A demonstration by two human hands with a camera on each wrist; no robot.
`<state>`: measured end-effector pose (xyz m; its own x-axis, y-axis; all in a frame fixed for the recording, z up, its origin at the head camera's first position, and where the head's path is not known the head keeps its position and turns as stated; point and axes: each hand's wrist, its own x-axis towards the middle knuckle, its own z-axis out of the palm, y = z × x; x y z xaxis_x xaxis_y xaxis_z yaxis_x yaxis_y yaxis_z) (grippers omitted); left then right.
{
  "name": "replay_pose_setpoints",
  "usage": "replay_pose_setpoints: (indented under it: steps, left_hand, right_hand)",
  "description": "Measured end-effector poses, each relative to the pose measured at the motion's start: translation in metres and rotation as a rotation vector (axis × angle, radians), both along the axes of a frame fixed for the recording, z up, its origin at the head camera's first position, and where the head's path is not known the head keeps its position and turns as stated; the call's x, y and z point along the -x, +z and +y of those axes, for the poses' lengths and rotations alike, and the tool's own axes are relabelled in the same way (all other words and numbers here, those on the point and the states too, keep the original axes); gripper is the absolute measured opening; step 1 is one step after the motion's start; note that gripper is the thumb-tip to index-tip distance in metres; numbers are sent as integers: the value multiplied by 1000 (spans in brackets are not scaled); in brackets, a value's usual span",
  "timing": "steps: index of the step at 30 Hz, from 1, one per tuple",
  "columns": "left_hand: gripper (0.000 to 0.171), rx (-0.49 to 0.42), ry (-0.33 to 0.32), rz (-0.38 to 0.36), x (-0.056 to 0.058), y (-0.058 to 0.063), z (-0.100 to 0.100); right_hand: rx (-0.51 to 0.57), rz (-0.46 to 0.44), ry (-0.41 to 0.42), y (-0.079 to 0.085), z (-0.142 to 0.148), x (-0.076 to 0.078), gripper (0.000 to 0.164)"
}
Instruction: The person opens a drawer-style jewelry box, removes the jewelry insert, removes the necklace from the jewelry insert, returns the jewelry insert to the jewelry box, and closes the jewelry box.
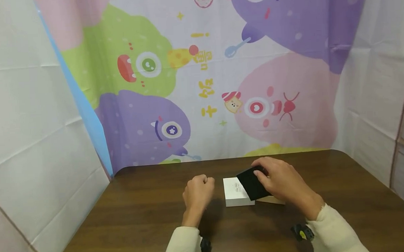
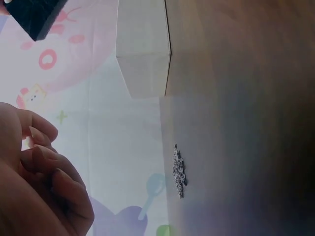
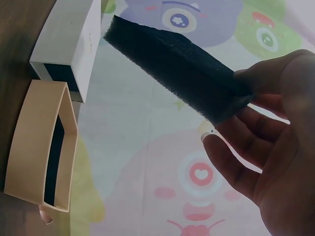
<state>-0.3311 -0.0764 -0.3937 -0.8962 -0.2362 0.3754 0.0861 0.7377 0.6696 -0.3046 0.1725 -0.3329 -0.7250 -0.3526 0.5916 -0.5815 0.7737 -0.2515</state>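
My right hand [image 1: 279, 179] pinches a black foam pad [image 1: 253, 183] between thumb and fingers, holding it tilted above the boxes. In the right wrist view the foam pad [image 3: 172, 69] shows its thick, rough edge. Below it lies a tan box drawer [image 3: 34, 142], open-sided with a dark interior and a small ribbon tab. A white box sleeve [image 1: 236, 193] with small print stands beside the drawer. My left hand [image 1: 198, 193] is raised left of the sleeve, its fingers curled with nothing visible in them. A silver chain-like piece [image 2: 179, 172] lies on the table near it.
The dark wooden table [image 1: 141, 209] runs back to a cartoon-print curtain [image 1: 216, 140]. Pale cloth panels [image 1: 37, 91] hang at both sides. A dark wrist device [image 1: 302, 232] sits at the right sleeve.
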Motion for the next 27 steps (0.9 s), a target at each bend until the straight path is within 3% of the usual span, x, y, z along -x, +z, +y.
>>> replay_pose_setpoints:
  steps: [27]
  left_hand:
    - [37,117,-83,-98,0,-4,2]
  right_hand:
    - [62,-32,-101,-5,14,9,22]
